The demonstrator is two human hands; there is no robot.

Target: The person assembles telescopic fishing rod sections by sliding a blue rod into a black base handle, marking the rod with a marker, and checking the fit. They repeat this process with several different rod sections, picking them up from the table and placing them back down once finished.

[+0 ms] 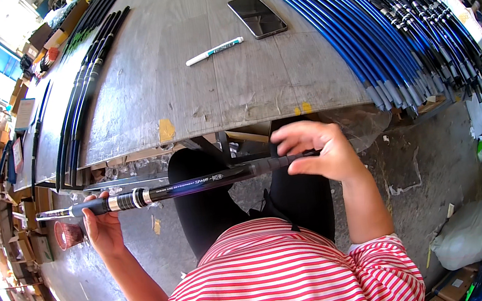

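One rod [197, 185] is in work. It lies off the table [154, 95], held crosswise over the lap, just beyond the near edge.

Left hand [102, 223]: grasping the rod by the dark grip near its left end, beside the silver-ringed fitting. Right hand [321, 146]: released, fingers and thumb spread around the rod's right end; blurred, so contact cannot be confirmed.

Progress, as judged: the held rod already carries its fitting and printed markings, so its assembly appears well advanced. No closed grip is present at the right end, so handling there seems unfinished.

Stock: blue rods [353, 32] lie side by side on the right of the table, their grey ends at the near edge; no ringed fittings are seen on them. Beyond them lie fitted rods [428, 22], and dark rods [84, 80] lie on the left. Which groups are complete cannot be determined. The marker [214, 51] and phone [258, 16] lie between, untouched.
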